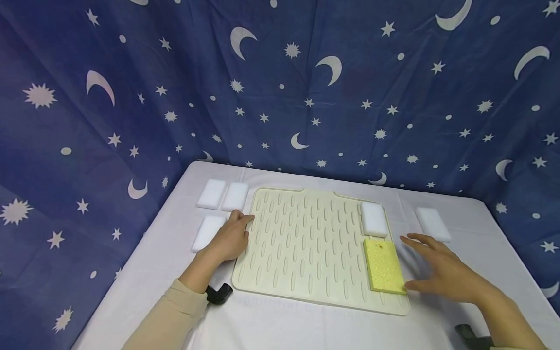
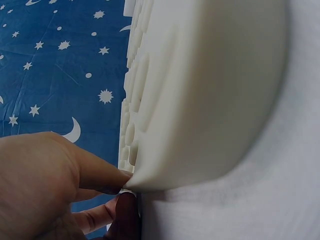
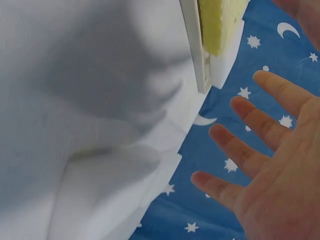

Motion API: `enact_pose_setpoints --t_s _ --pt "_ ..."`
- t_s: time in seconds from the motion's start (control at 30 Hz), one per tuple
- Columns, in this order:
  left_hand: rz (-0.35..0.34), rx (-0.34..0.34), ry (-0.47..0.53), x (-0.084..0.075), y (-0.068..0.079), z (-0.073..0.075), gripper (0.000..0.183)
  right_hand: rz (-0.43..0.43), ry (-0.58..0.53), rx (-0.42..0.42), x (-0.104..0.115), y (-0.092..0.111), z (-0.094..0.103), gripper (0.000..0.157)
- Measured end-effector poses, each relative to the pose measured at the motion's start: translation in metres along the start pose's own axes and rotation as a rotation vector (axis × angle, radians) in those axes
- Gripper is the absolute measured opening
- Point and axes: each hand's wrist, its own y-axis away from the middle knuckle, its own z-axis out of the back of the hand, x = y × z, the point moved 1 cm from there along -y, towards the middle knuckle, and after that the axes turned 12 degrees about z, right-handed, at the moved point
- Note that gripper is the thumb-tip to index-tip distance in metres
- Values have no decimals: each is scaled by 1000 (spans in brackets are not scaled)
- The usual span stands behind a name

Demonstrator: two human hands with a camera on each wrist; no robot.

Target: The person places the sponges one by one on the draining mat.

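A cream mat (image 1: 306, 243) with rows of raised oval ridges lies on the white-covered table. At its left edge my left hand (image 1: 232, 236) pinches the rim; the left wrist view has the fingertips (image 2: 122, 177) right at the mat's edge. On the mat's right side rests a yellow sponge (image 1: 385, 266), with a white sponge block (image 1: 374, 219) just behind it. My right hand (image 1: 442, 267) hovers beside the yellow sponge, fingers spread and holding nothing. In the right wrist view, that hand (image 3: 280, 175) shows its palm and straight fingers, apart from the sponge.
Left of the mat lie three white blocks: a far-left one (image 1: 212, 193), one beside it (image 1: 235, 196), and a nearer one (image 1: 209, 233) partly behind my left hand. Another white block (image 1: 432, 223) lies to the right. A dark blue curtain (image 1: 280, 97) hangs behind the table.
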Motion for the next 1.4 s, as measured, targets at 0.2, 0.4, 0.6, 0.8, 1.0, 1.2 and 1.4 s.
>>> enact_pose_setpoints --t_s 0.2,0.4,0.6,0.8,1.0,1.2,1.4 --pt "-2 -4 -2 0 0 0 46 -31 -1 7 -10 7 6 102" --pt "2 4 -3 -1 1 1 46 -38 -42 -5 -19 15 11 103" --pt "1 4 -2 -1 1 2 46 -68 -63 19 -30 21 14 109" --pt "-2 3 -6 -1 1 1 46 -117 -51 62 -41 25 11 112" --pt "-7 -3 -5 -1 1 1 46 -100 -80 61 -47 30 14 111" --pt "-9 -6 -4 -1 1 2 46 -123 -117 87 -55 35 14 113" --pt "-7 -6 -1 -1 1 2 46 -163 -101 144 -66 40 11 116"
